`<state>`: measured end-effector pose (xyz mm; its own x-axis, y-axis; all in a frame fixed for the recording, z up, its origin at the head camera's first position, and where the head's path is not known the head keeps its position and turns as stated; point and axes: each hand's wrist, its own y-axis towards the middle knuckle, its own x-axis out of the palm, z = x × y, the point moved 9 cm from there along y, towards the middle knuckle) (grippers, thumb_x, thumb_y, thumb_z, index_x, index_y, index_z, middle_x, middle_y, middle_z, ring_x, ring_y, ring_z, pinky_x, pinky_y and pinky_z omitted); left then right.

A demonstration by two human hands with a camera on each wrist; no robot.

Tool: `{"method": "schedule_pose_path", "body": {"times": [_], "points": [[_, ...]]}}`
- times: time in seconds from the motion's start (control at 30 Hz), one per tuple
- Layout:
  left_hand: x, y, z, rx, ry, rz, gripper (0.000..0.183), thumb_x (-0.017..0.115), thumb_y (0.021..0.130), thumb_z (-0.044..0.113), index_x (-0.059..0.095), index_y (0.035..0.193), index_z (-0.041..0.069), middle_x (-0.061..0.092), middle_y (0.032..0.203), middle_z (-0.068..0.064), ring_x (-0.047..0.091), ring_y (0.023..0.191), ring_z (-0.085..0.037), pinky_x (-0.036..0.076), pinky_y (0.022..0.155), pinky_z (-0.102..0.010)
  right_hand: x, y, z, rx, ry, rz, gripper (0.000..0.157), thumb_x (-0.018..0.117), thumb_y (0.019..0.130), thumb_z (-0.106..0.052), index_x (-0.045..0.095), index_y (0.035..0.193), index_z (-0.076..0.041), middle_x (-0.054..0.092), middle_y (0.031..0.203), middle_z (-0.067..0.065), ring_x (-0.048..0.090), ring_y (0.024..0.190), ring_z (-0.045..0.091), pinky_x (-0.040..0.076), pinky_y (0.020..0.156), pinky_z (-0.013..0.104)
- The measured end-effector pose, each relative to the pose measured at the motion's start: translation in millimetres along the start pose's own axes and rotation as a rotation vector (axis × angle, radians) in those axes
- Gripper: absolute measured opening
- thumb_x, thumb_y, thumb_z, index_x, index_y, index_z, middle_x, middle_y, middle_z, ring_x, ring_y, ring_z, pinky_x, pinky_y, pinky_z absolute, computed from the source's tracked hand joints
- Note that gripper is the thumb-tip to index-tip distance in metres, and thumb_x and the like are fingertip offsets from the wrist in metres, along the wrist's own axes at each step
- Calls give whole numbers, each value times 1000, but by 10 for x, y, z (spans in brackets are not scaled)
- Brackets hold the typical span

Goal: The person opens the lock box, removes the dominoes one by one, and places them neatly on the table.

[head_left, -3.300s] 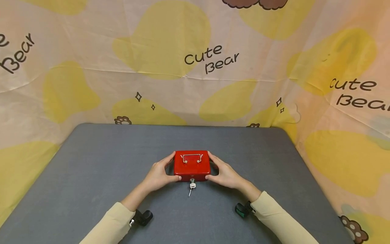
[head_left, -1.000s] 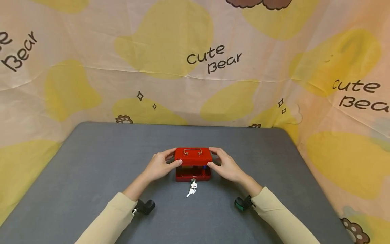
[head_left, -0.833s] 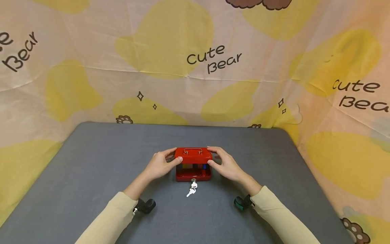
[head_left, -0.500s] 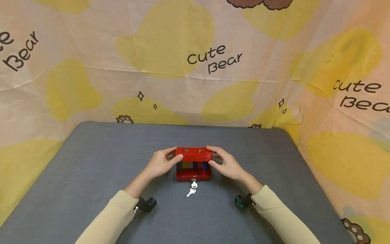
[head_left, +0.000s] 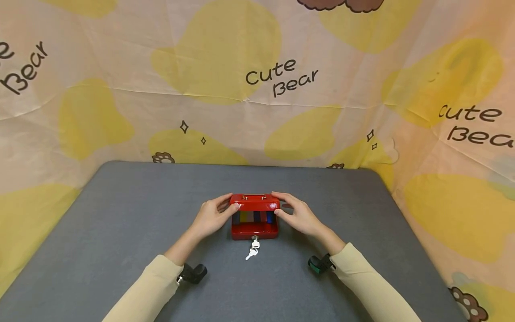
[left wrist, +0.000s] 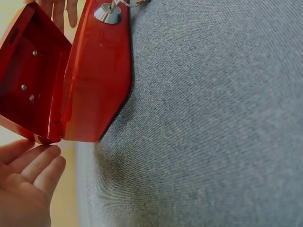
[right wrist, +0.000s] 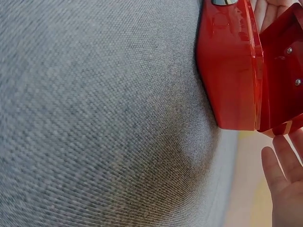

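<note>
A small red cash box (head_left: 255,232) stands on the table with its lid (head_left: 257,205) raised at a slant. My left hand (head_left: 211,218) grips the lid's left end, thumb at its front edge and fingers behind. At the opposite end my right hand (head_left: 301,219) holds the lid the same way. Coloured things, among them a blue one (head_left: 270,217), show inside under the lid. Keys (head_left: 252,250) hang from the lock (left wrist: 109,13) on the box's front. The left wrist view shows the lid's red inner side (left wrist: 35,71) with two small rivets.
A grey cloth-covered table (head_left: 161,192) spreads around the box. Behind it and at both sides hangs a yellow and pink printed curtain (head_left: 225,53). Black wrist cameras (head_left: 195,273) sit on both forearms, above the table.
The lid was down 3.3 s ago and has tilted up and back between both hands, uncovering the inside. The box stays in place; the keys now hang spread apart.
</note>
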<state>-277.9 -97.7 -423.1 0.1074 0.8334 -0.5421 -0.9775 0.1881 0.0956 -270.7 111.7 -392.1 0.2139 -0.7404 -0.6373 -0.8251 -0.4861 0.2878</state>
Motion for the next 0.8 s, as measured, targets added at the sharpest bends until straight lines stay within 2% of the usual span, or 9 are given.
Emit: {"method": "schedule_pose_path", "body": {"times": [0.07, 0.2, 0.37, 0.53, 0.8], "points": [[-2, -10, -2, 11, -16, -6, 60, 61, 87, 39, 49, 132, 1, 54, 128, -17, 58, 112, -26, 48, 89, -37, 0, 5, 21, 7, 10, -1, 46, 63, 87, -11, 49, 129, 1, 52, 129, 17, 53, 115, 30, 46, 91, 46], [-7, -25, 2, 34, -43, -18, 58, 62, 87, 34, 47, 133, 2, 51, 132, -16, 55, 115, -26, 47, 91, -36, 36, 38, 252, 44, 21, 9, 46, 62, 88, -18, 50, 131, -8, 54, 129, 9, 55, 114, 24, 47, 92, 43], [-19, -23, 12, 50, -66, -16, 59, 60, 88, 36, 46, 134, 3, 51, 132, -16, 54, 116, -25, 46, 92, -36, 14, 55, 302, 108, 1, 11, 43, 57, 91, -30, 51, 131, -16, 55, 128, 3, 56, 112, 19, 48, 92, 39], [-28, -2, 13, 52, -88, -1, 59, 60, 88, 36, 47, 133, 0, 54, 128, -18, 56, 114, -27, 46, 91, -36, 15, 69, 338, 126, -7, 16, 44, 54, 92, -36, 51, 132, -18, 54, 130, 2, 53, 115, 18, 47, 93, 39], [-67, 70, -4, 29, -36, 37, 53, 58, 89, 37, 52, 129, 2, 59, 122, -18, 60, 109, -26, 49, 89, -38, -13, 111, 375, 154, 24, 49, 42, 54, 92, -36, 53, 130, -18, 59, 123, 4, 58, 108, 18, 48, 91, 40]]}}
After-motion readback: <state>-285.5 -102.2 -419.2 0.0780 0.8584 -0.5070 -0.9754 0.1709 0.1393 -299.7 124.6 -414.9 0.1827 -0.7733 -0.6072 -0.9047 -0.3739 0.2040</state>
